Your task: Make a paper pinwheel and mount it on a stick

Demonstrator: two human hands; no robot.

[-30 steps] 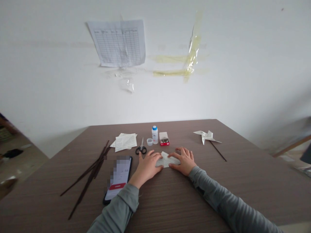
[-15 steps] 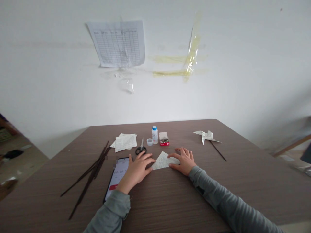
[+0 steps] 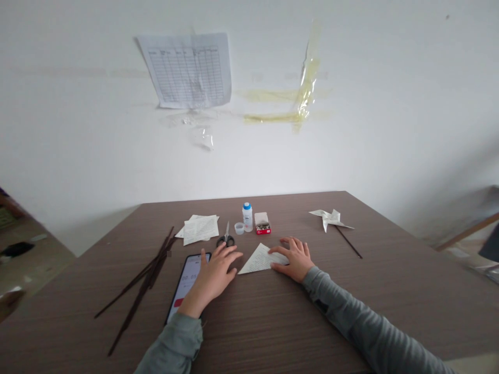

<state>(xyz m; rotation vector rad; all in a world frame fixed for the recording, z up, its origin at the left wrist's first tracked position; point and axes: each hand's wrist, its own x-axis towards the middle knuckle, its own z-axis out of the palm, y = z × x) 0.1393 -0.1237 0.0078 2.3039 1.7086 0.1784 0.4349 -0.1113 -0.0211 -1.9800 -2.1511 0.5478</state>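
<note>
A sheet of printed paper folded into a triangle (image 3: 257, 259) lies on the table in front of me. My right hand (image 3: 295, 258) holds its right part, thumb at the near edge and index finger on top, hiding that corner. To the left of the paper, my left hand (image 3: 216, 272) is open with fingers spread and nothing in it. A small gap separates it from the paper's left tip. Beneath and beside that hand lies a phone (image 3: 187, 280) showing a timer, partly covered. Black-handled scissors (image 3: 225, 239) lie just beyond my left fingertips.
Behind the paper stand a blue-capped bottle (image 3: 247, 218), a small clear cup (image 3: 239, 228) and an open red box (image 3: 263, 228) of small metal pieces. Printed sheets (image 3: 200, 229) and dark sticks (image 3: 146, 278) lie left. A paper pinwheel (image 3: 331, 218) on a stick lies right.
My left hand has moved left, away from the paper's left tip, which now shows fully. My right hand stays in place on the paper.
</note>
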